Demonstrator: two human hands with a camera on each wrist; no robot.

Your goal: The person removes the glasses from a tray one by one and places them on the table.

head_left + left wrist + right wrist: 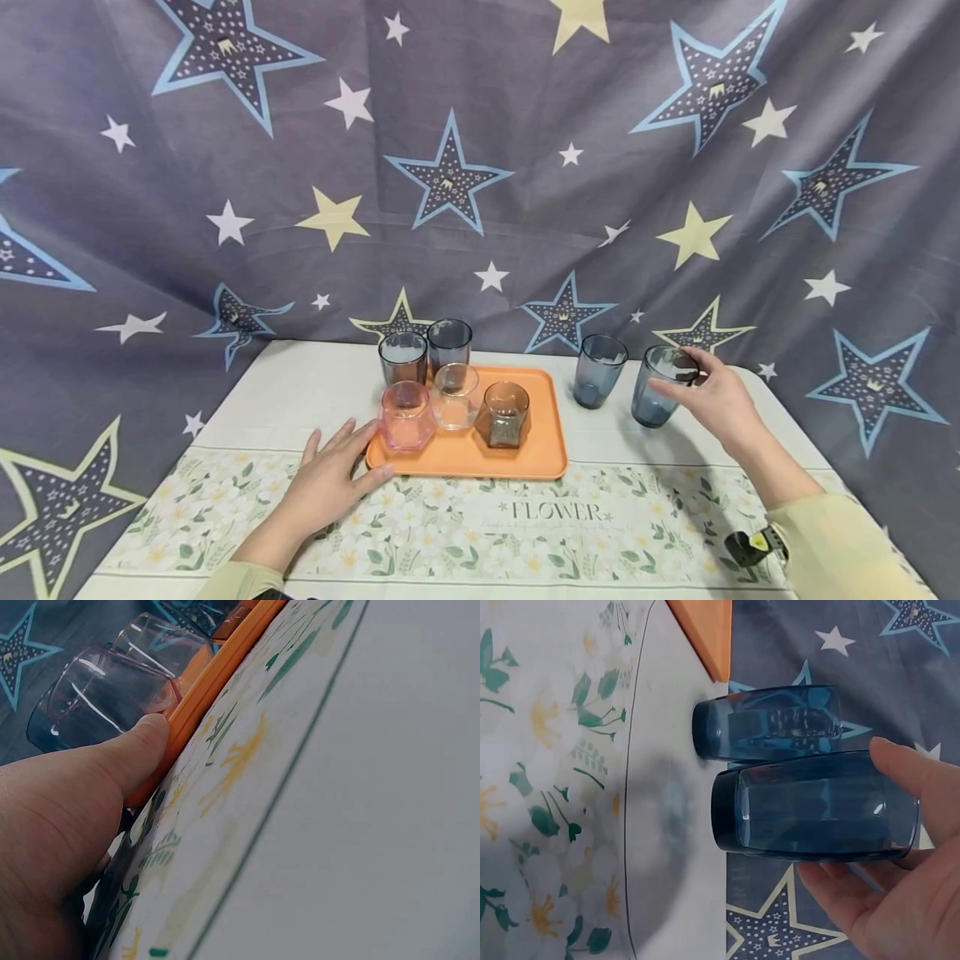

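My right hand [720,404] grips a blue glass tumbler [651,407] near its rim, thumb on one side and fingers on the other. The tumbler is upright at the table's right; whether its base touches the table I cannot tell. Just left of it stands a second blue tumbler [597,379]. My left hand [326,483] lies at the left end of an orange tray [472,464], fingers extended, thumb [146,742] touching the near rim. On the tray are a pink glass [406,421], a clear glass [456,400] and a brown glass [506,417].
Two grey-blue tumblers, one on the left [402,354] and one on the right [450,337], stand at the tray's back left. A floral cloth [555,542] covers the table. Behind the table hangs a star-patterned curtain [525,75].
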